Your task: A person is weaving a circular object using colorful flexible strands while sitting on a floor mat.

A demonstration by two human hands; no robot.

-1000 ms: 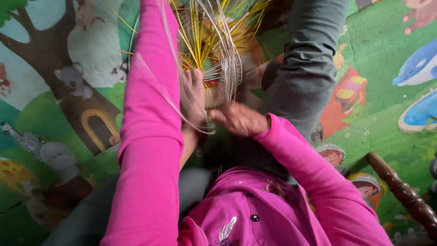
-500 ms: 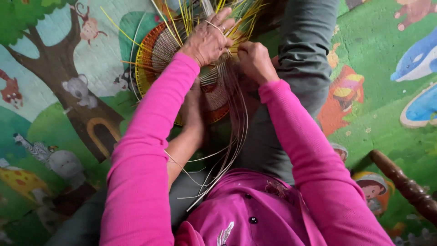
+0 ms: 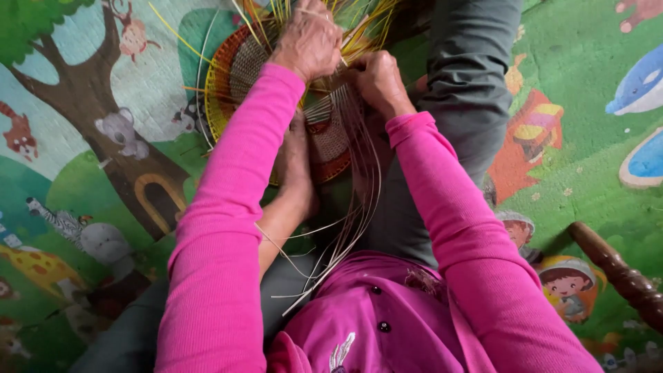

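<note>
1. one round woven basket base (image 3: 331,138) rests on the lap, above the colourful floor mat (image 3: 587,103).
2. left hand (image 3: 309,38) grips upright yellow strands (image 3: 369,27); right hand (image 3: 376,79) pinches pale strands (image 3: 356,200).
3. best to keep tension even and weave tight.

Bright pink long sleeves (image 3: 228,207), buttoned pink top (image 3: 376,324), grey trousers (image 3: 469,76).

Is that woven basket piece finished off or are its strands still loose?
Still loose. The round woven piece has yellow strands sticking out past its rim, and pale strands trail down toward the lap. Left hand and right hand grip the strands.
</note>
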